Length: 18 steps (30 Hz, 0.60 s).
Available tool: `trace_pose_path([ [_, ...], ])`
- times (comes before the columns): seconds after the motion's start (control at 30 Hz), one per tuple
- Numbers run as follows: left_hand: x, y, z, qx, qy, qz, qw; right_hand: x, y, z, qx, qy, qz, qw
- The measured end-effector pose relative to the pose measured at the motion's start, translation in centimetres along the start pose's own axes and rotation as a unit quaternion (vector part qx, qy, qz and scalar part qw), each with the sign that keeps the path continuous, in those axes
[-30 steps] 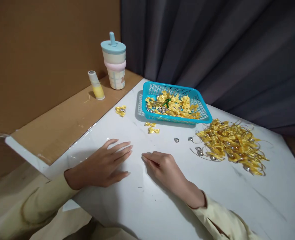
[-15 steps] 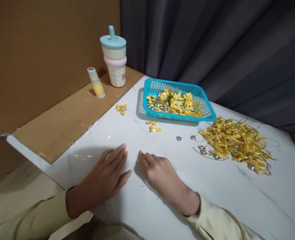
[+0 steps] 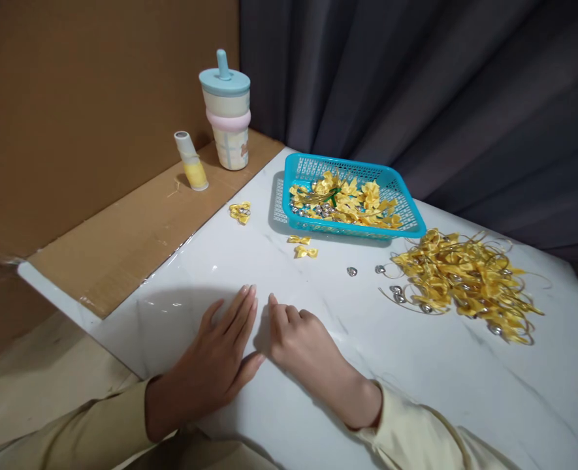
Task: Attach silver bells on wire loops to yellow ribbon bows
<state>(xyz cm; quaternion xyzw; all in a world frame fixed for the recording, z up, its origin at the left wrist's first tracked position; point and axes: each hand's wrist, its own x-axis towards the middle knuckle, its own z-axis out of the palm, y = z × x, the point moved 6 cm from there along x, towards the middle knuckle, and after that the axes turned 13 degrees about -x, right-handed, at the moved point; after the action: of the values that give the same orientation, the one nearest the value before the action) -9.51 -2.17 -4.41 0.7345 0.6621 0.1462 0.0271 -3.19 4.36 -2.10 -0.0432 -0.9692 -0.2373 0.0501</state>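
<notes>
My left hand [image 3: 220, 356] lies low over the white marbled tabletop, fingers stretched out flat and thumb pointing toward the other hand. Nothing shows in it. Close by on its right, my right hand [image 3: 301, 343] rests on the table with its index finger extended and the remaining fingers curled under. Its palm side is hidden, so whether it holds anything does not show. Beyond the hands lie two small yellow ribbon bows [image 3: 306, 252] and a silver heart-shaped charm [image 3: 351, 271].
A blue plastic basket [image 3: 357, 232] holds yellow bows, silver charms and gold cords. To its right spreads a pile of yellow bows with cords [image 3: 465, 281]. Another bow [image 3: 240, 212] lies left. A yellow thread spool [image 3: 194, 171] and a lidded tumbler [image 3: 230, 134] stand on cardboard [image 3: 122, 261].
My left hand has shifted right, and my right hand slightly left, so they are closer together. Tiny dark bits seen earlier beside my right hand are no longer in sight.
</notes>
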Motion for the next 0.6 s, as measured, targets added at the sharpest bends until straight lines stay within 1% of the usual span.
trace_pose_path([
  [0.23,0.23,0.2,-0.17,-0.015,0.001,0.006,1.0,0.04,-0.25,0.15,0.001,-0.008,-0.019,1.0],
  [0.47,0.7,0.52,-0.46,-0.028,-0.003,0.024,0.999,0.26,-0.19,-0.31,-0.005,0.023,-0.013,1.0],
  [0.6,0.83,0.84,-0.48,-0.008,0.013,0.047,0.999,0.5,-0.3,-0.25,0.005,0.003,-0.012,1.0],
])
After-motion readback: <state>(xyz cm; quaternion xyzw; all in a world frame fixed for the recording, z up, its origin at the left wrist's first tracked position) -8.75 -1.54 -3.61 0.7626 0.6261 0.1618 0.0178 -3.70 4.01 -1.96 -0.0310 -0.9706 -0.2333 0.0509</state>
